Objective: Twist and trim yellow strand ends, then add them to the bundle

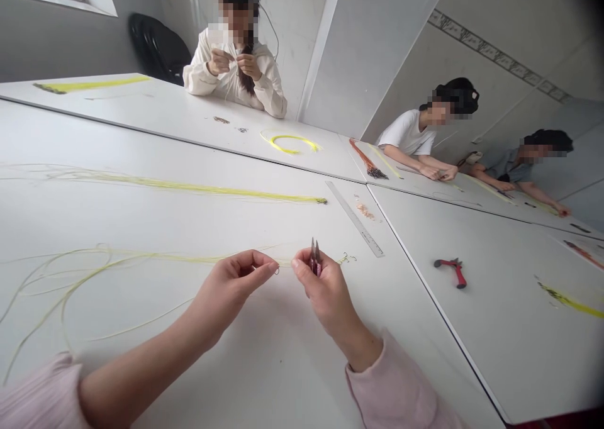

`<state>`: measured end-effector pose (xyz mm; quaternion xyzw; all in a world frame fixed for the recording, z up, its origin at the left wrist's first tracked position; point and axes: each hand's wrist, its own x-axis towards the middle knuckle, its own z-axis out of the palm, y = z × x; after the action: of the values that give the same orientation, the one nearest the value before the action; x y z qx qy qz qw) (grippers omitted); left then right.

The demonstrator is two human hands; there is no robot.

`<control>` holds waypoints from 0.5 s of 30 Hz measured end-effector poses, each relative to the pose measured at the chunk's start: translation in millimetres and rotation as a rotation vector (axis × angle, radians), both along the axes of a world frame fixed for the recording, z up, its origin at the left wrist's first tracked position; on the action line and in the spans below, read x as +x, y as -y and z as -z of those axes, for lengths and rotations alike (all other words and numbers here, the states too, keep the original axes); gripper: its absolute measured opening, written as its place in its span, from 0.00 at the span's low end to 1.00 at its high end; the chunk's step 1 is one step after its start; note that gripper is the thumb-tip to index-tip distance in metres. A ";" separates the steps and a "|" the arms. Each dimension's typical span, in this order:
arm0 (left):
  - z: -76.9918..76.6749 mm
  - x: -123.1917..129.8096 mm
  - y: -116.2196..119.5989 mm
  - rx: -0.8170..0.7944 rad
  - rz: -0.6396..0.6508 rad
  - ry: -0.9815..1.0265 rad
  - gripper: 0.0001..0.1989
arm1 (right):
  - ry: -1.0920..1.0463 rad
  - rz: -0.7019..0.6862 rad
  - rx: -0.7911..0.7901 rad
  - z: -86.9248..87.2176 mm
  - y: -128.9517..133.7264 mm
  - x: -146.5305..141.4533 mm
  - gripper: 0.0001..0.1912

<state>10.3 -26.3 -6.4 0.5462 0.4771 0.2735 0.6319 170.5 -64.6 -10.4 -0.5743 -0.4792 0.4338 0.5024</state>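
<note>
My left hand [236, 275] is closed in a pinch, with a small dark curved piece, apparently a fish hook [277, 270], at the fingertips. Close to its right, my right hand [323, 284] is wrapped round small scissors [315, 256], their pointed blades sticking up. The right thumb and forefinger are also pressed together; whether they pinch line cannot be made out. Behind my hands lies a loose bundle of yellow line [165, 257], trailing off left in loops. Several fish hooks [347, 258] rest on the table just beyond my right hand.
A second yellow line bundle [212, 190] lies farther back, near a clear ruler [355, 218] and a small pile of beige bits [365, 212]. Red-handled pliers [453, 270] lie on the right-hand table. Across the tables sit three people, one with raised hands [234, 63].
</note>
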 end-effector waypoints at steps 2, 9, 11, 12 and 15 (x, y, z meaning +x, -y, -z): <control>-1.0 1.0 -0.4 -0.001 -0.009 0.026 0.15 | -0.038 -0.053 -0.062 2.1 0.4 -2.3 0.09; -0.2 3.0 2.4 -0.045 0.014 0.118 0.13 | -0.077 -0.063 -0.073 3.7 1.2 -8.8 0.10; 0.8 3.0 2.2 -0.043 0.027 0.122 0.13 | -0.061 -0.060 -0.066 3.2 0.9 -8.4 0.10; 1.1 3.1 1.8 -0.037 0.037 0.124 0.13 | -0.050 -0.058 -0.064 3.1 0.8 -8.4 0.10; 1.3 3.1 0.7 -0.016 0.051 0.111 0.13 | -0.014 -0.061 -0.063 3.2 1.2 -8.8 0.10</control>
<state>13.4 -27.0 -7.6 0.5369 0.4296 0.2833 0.6685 161.7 -65.8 -13.6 -0.5717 -0.4790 0.4679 0.4741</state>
